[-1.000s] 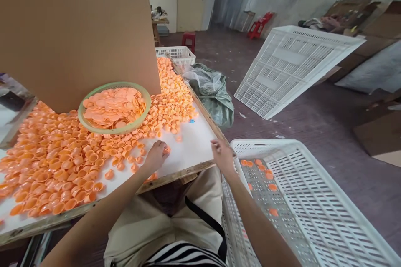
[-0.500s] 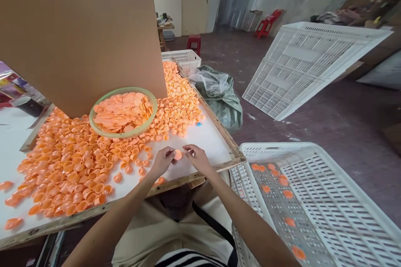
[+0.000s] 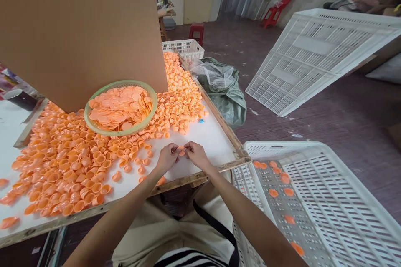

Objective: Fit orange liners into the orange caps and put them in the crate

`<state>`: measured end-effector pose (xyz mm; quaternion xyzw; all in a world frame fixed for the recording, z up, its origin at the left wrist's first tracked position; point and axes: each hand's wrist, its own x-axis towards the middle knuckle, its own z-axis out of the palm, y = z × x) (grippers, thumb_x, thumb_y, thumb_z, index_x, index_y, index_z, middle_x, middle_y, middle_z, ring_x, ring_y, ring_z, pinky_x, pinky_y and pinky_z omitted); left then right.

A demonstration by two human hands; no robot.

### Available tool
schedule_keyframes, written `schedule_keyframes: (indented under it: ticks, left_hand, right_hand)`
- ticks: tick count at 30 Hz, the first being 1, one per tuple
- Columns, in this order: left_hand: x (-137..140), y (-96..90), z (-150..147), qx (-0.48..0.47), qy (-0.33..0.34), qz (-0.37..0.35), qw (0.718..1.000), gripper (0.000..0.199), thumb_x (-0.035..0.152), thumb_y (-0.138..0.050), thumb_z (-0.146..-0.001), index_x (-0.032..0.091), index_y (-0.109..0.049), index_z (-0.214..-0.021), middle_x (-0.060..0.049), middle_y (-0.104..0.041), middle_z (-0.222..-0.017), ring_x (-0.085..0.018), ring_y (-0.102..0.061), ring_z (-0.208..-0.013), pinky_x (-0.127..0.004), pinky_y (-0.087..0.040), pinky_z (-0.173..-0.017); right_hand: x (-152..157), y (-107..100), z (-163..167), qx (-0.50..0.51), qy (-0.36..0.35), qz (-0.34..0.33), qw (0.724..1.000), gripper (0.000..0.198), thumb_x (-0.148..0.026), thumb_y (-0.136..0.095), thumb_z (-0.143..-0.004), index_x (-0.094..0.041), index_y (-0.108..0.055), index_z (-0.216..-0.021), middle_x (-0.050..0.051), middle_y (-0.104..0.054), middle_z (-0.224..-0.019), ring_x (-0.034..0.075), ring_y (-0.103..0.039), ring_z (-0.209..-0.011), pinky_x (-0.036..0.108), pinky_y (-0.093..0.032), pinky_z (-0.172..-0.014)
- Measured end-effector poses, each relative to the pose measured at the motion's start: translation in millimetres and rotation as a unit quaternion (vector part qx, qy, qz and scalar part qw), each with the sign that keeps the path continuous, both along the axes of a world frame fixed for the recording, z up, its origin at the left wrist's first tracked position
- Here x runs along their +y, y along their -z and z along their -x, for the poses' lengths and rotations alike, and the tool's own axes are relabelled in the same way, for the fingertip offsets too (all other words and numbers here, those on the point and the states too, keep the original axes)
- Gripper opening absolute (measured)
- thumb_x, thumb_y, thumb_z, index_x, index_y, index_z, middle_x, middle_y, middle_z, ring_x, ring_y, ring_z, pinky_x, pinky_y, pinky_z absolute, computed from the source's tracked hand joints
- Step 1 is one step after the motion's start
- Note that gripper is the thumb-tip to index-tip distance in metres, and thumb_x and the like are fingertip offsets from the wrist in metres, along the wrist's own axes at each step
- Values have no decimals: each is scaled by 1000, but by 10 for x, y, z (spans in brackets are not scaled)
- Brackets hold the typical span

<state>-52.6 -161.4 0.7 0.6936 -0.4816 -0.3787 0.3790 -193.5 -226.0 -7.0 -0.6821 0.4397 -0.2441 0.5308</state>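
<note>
above the wood-edged white tabletop [image 3: 216, 142], left fingers [image 3: 173, 147] and right fingers [image 3: 189, 147] pinch a rounded orange piece [image 3: 181, 150].

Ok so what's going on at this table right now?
Someone's left hand and right hand are holding a small orange piece between them, over the white tabletop. Orange cups lie heaped on it, with a green-rimmed basket of flat orange discs among them. To the right, a white crate has scattered orange pieces inside.
</note>
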Motion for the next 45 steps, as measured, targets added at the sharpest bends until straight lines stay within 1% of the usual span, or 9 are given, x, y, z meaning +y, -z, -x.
schedule_keyframes:
  ticks: [7,17,21,26,31,36,40,43,45]
  left_hand:
    - [-92,29,-32,29,5,-16,999,12,24,-49,-83,19,-50,-72,2,-59,-52,-13,-58,-48,-23,-44,-51]
    - [-311,64,-165,113,37,-127,985,16,15,-62,-77,17,-47,-73,2,-59,-50,-14,-60,-44,-23,-48,-45]
    - [-394,42,-137,132,4,-190,973,20,13,-66,-73,16,-47,-67,0,-57,-44,-16,-59,-41,-25,-48,-43]
    - [-488,-42,-128,132,-25,-239,962,19,11,-65,-70,15,-48,-63,-2,-58,-43,-17,-60,-41,-26,-49,-45]
    - [-423,-100,-72,121,-39,-230,965,11,9,-60,-72,14,-52,-67,-2,-57,-43,-18,-60,-43,-28,-50,-47]
    - [-105,-184,33,-13,-25,-95,995,11,20,-57,-81,12,-59,-88,-4,-65,-64,-14,-59,-50,-26,-46,-52]
    - [147,-637,-256,-203,-30,77,976,20,28,-56,-84,18,-63,-100,-4,-68,-88,-14,-58,-67,-25,-44,-64]
    - [122,-1107,-717,-312,-104,135,935,21,31,-50,-88,18,-64,-97,-4,-68,-93,-15,-57,-74,-26,-40,-70]
    - [6,-1319,-1003,-368,-116,91,918,21,30,-50,-87,16,-64,-91,-6,-68,-91,-17,-56,-78,-27,-37,-69]
  right_hand:
    - [-53,-9,-23,40,-1,6,999,6,-21,-52,-82,-19,-56,-79,-2,-63,-64,12,-58,-49,25,-46,-56]
    - [-256,-89,-92,33,-34,-193,980,19,-24,-69,-75,-18,-51,-72,1,-62,-52,16,-61,-44,23,-44,-42]
    - [-302,-82,-169,56,-11,-231,971,19,-19,-69,-74,-18,-50,-69,2,-61,-48,19,-59,-41,29,-49,-43]
    - [-367,-95,-199,77,-16,-279,957,31,-31,-80,-65,-16,-53,-67,7,-62,-48,21,-60,-40,29,-47,-37]
    - [-320,-145,-202,63,-33,-281,957,28,-29,-78,-67,-15,-54,-65,8,-62,-49,20,-60,-41,27,-47,-39]
    - [-59,-216,-84,4,12,-196,980,22,-29,-69,-73,-17,-50,-75,0,-60,-47,16,-57,-40,23,-43,-39]
    - [63,-334,665,-24,135,8,991,31,-47,-59,-75,-17,-56,-84,4,-68,-68,14,-60,-50,24,-45,-46]
    - [-5,-328,1606,76,317,163,931,38,-53,-57,-71,-18,-61,-86,11,-70,-82,22,-64,-70,33,-48,-61]
    - [-63,-223,2196,193,382,184,885,36,-52,-57,-67,-20,-62,-80,11,-69,-77,27,-63,-71,39,-45,-63]
